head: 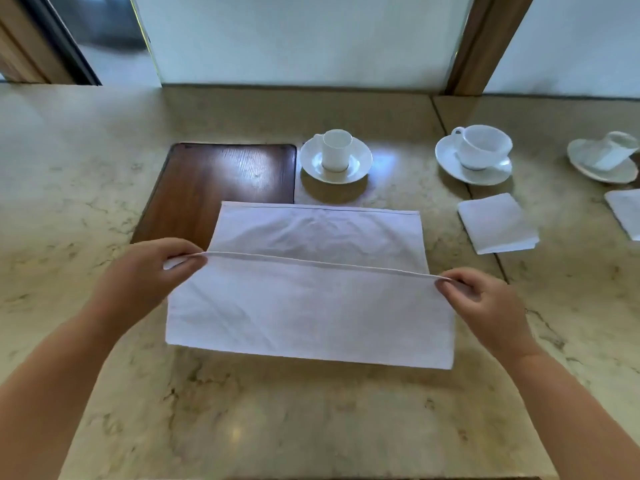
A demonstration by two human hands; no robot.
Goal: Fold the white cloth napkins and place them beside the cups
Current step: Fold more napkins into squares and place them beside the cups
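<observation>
Marble desk (104, 174) lies bare at nine o'clock, and near me at six. At eleven sits one wooden tray (221, 181). My left hand (152, 275) and right hand (485, 306) each pinch a corner of the napkin (311, 313), lifting its near edge, the far edge on the tray's corner. Three cups on saucers (335, 160) run twelve to two; two folded napkins (497, 223) lie below them.

A white napkin (311, 299) lay half-folded, its near edge lifted; a folded napkin (497, 223) lay flat before the wide cup (483, 145).
</observation>
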